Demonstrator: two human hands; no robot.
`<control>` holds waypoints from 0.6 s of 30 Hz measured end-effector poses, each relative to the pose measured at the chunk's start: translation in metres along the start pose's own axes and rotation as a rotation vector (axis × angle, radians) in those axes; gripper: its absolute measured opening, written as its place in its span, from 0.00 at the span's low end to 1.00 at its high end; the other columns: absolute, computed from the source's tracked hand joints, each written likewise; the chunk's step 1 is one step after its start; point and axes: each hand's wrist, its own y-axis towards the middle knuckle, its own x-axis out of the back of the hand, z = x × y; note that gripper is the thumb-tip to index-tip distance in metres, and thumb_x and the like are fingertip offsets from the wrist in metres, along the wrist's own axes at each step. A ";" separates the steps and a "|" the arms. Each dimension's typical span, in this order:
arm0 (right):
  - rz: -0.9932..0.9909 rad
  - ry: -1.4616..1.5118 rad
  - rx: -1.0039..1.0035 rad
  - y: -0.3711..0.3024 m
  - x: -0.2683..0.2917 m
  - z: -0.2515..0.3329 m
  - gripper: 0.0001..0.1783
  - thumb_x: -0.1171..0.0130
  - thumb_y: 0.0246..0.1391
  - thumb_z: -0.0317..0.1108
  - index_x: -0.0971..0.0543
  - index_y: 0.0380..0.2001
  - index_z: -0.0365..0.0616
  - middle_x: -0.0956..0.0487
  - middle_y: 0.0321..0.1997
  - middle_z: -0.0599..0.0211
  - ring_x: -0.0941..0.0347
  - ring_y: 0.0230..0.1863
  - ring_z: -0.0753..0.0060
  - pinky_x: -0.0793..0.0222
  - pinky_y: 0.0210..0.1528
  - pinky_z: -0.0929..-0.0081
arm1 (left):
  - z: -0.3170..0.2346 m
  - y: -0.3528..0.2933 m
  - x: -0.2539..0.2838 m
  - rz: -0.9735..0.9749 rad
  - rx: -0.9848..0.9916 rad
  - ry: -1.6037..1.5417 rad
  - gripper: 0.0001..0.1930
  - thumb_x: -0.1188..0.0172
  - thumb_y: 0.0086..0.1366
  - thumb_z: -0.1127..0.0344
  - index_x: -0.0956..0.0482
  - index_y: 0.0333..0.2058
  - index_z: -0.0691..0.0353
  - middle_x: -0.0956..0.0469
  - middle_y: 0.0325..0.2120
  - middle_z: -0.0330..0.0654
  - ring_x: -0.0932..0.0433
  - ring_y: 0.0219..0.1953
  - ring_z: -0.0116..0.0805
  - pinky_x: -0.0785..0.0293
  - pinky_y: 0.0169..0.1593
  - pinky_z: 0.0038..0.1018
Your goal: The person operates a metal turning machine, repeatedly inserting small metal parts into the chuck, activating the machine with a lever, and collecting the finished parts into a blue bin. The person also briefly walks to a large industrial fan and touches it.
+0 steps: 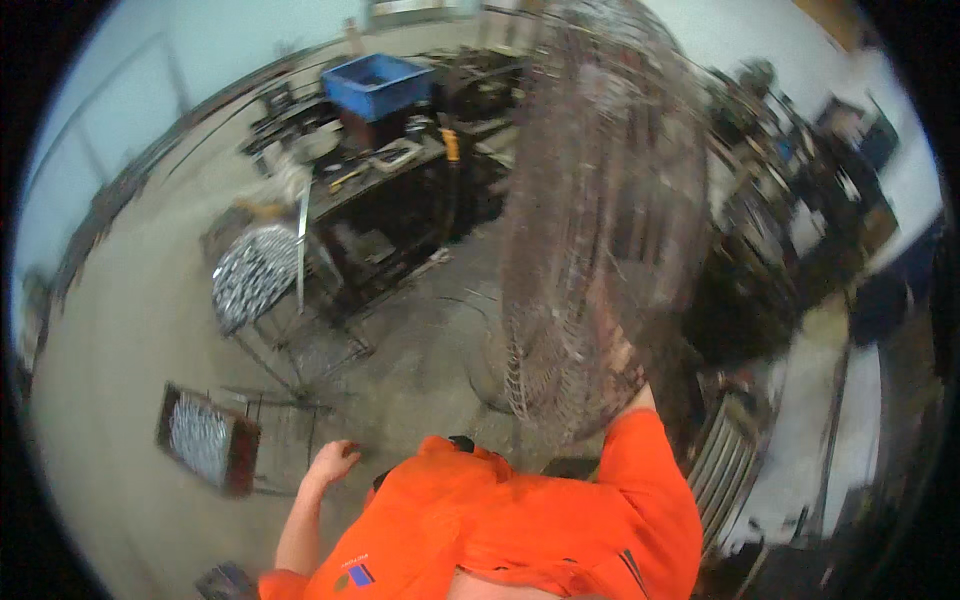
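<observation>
A tall, rounded cage of brown wire mesh point(560, 230) stands close in front of me, smeared by motion. My raised right hand point(622, 352) shows through its lower right wires. The blur hides its fingers, so I cannot tell whether it grips the cage. My left hand point(335, 462) hangs low at my left side with loosely bent fingers and nothing in it. Nearest to it is a brown box point(240, 455) holding many small silvery metal pieces point(198, 430).
Beyond the box, a round tray heaped with shiny metal pieces point(255, 275) rests on a thin-legged stand point(270, 355). A dark workbench point(375, 190) carries tools and a blue crate point(375, 88). Dark machinery point(770, 210) crowds the right, above a ribbed metal panel point(728, 465).
</observation>
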 end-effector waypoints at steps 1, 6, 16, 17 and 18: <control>-0.004 -0.001 0.014 0.004 -0.012 -0.004 0.11 0.47 0.44 0.33 0.28 0.31 0.40 0.26 0.27 0.61 0.29 0.31 0.61 0.30 0.30 0.69 | 0.002 -0.004 -0.008 -0.015 0.014 -0.015 0.21 0.45 0.53 0.59 0.28 0.44 0.63 0.24 0.36 0.49 0.26 0.40 0.44 0.31 0.43 0.33; -0.034 0.028 0.054 0.011 -0.038 -0.025 0.10 0.47 0.43 0.34 0.28 0.28 0.41 0.26 0.25 0.62 0.29 0.29 0.60 0.31 0.29 0.69 | 0.000 -0.037 -0.027 -0.011 0.157 0.023 0.21 0.46 0.52 0.57 0.27 0.43 0.61 0.24 0.37 0.47 0.26 0.40 0.44 0.31 0.43 0.35; -0.105 0.055 0.025 0.014 -0.070 -0.048 0.09 0.47 0.41 0.36 0.28 0.23 0.42 0.27 0.21 0.63 0.31 0.24 0.59 0.33 0.26 0.68 | 0.002 -0.076 -0.033 -0.028 0.262 0.161 0.19 0.48 0.52 0.55 0.26 0.42 0.56 0.24 0.34 0.48 0.26 0.39 0.45 0.31 0.42 0.35; -0.112 0.059 0.027 0.014 -0.071 -0.051 0.09 0.47 0.41 0.36 0.28 0.22 0.43 0.27 0.21 0.63 0.31 0.24 0.59 0.33 0.25 0.68 | 0.000 -0.073 -0.031 -0.038 0.251 0.160 0.19 0.48 0.53 0.55 0.26 0.42 0.56 0.24 0.34 0.48 0.26 0.39 0.46 0.31 0.42 0.35; -0.111 0.058 0.026 0.013 -0.073 -0.053 0.09 0.47 0.41 0.37 0.28 0.22 0.43 0.27 0.21 0.63 0.31 0.24 0.58 0.33 0.25 0.68 | 0.000 -0.073 -0.032 -0.040 0.244 0.157 0.19 0.48 0.53 0.55 0.26 0.42 0.56 0.24 0.34 0.48 0.26 0.39 0.46 0.31 0.42 0.35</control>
